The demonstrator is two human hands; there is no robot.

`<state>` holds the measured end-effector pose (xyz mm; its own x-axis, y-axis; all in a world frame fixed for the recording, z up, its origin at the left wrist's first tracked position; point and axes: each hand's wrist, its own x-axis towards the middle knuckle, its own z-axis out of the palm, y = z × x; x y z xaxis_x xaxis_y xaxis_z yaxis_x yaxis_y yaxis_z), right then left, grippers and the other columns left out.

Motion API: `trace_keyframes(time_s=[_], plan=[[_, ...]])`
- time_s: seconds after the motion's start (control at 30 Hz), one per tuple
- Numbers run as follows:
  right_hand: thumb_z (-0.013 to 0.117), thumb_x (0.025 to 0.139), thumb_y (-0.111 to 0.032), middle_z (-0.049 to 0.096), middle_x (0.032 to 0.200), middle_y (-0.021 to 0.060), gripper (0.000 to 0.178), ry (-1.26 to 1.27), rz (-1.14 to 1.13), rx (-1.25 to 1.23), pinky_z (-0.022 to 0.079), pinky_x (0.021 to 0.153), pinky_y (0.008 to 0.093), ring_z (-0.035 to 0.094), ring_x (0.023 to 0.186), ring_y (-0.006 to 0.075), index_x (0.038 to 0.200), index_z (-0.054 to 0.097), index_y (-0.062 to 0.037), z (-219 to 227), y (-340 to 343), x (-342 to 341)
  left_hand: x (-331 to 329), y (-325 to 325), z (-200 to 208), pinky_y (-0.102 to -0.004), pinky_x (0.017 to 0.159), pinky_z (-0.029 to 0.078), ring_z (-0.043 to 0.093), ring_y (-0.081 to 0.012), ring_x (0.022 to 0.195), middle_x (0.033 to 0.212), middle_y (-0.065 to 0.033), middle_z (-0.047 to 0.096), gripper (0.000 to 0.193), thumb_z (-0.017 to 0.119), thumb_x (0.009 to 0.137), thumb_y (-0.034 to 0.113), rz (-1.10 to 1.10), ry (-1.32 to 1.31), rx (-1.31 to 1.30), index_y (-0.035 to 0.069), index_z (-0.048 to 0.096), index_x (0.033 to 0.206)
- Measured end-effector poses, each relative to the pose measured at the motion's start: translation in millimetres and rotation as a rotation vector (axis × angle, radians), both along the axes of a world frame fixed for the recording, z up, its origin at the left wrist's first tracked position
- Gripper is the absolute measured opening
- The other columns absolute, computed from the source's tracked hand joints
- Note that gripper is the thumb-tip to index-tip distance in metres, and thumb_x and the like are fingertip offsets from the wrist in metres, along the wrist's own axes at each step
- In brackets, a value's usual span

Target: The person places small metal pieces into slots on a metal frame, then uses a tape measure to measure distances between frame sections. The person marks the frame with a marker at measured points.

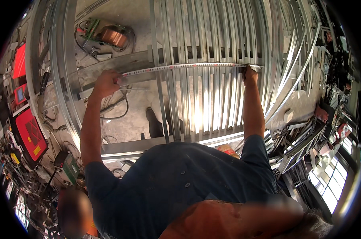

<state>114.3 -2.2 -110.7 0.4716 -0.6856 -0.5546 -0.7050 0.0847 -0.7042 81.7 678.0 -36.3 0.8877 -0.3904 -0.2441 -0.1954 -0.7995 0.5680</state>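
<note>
A white tape measure [180, 66] with red marks is stretched from left to right, over a row of long, parallel silver metal bars [184, 91]. My left hand [107, 83] is closed round its left end; the fingers hide most of what they grip there, though something reddish shows between them. At the right, my right hand [250, 75] pinches the tape near its other end, above the rightmost bars of the row. The bars lie across a wide metal crosspiece [136, 59]. Both of my arms reach forward and apart.
A green-framed machine with a copper-coloured coil [113, 38] sits on the floor, far left, with cables around it. Thick metal rails [60, 67] run along the left. Red equipment [31, 131] stands beyond them. Loose thin strips [296, 75] and stacked metal pieces [300, 143] lie at right.
</note>
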Motion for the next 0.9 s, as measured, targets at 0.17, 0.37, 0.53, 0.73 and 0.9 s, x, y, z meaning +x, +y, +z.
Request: trace_keyframes(time_s=[0.17,0.37,0.53,0.73,0.9], plan=[[0.063,0.096,-0.031,0.053,0.052,0.003,0.038,-0.002,0.006,-0.044,0.029,0.035,0.033,0.044,0.037,0.0152,0.065,0.057,-0.0108,0.2,5.3,3.1,-2.4,1.3,-1.0,-0.04,0.075,0.051,0.061,-0.0301,0.082,0.083,-0.0098,0.065,0.036,0.066,0.064,0.007,0.015,0.021,0.002,0.009,0.076,0.099],[0.063,0.096,-0.031,0.051,0.051,0.0035,0.038,0.024,-0.012,-0.19,0.028,0.035,0.0335,0.043,0.037,0.0161,0.065,0.056,-0.0104,-31.5,-27.3,-2.6,3.1,2.2,-5.6,-0.04,0.077,0.052,0.062,-0.0305,0.084,0.085,-0.0094,0.066,0.039,0.066,0.062,0.006,-0.007,0.013,-0.004,0.009,0.076,0.1],[0.062,0.097,-0.03,0.051,0.051,0.0037,0.037,0.001,-0.019,-0.118,0.028,0.035,0.0338,0.043,0.037,0.0161,0.067,0.056,-0.0102,-22.4,-11.1,2.3,-0.7,0.1,0.6,-0.0401,0.076,0.052,0.062,-0.0309,0.084,0.084,-0.0098,0.066,0.04,0.066,0.061,0.006,0.013,0.019,0.019,0.008,0.076,0.099],[0.062,0.097,-0.032,0.053,0.053,0.0046,0.038,-0.029,-0.017,-0.077,0.03,0.037,0.0344,0.045,0.039,0.0167,0.067,0.056,-0.0097,-19.6,-11.4,-0.3,1.4,-0.7,1.2,-0.0402,0.076,0.052,0.061,-0.031,0.083,0.084,-0.0095,0.066,0.039,0.066,0.061,0.006,0.016,0.028,0.006,0.008,0.076,0.099],[0.062,0.097,-0.032,0.054,0.054,0.0052,0.038,-0.012,0.006,-0.031,0.031,0.038,0.035,0.045,0.04,0.0171,0.068,0.057,-0.0089,0.8,4.8,1.4,-0.8,-0.9,1.5,-0.04,0.076,0.052,0.061,-0.0309,0.084,0.084,-0.0091,0.066,0.039,0.066,0.061,0.006,0.028,0.018,0.002,0.009,0.076,0.099]])
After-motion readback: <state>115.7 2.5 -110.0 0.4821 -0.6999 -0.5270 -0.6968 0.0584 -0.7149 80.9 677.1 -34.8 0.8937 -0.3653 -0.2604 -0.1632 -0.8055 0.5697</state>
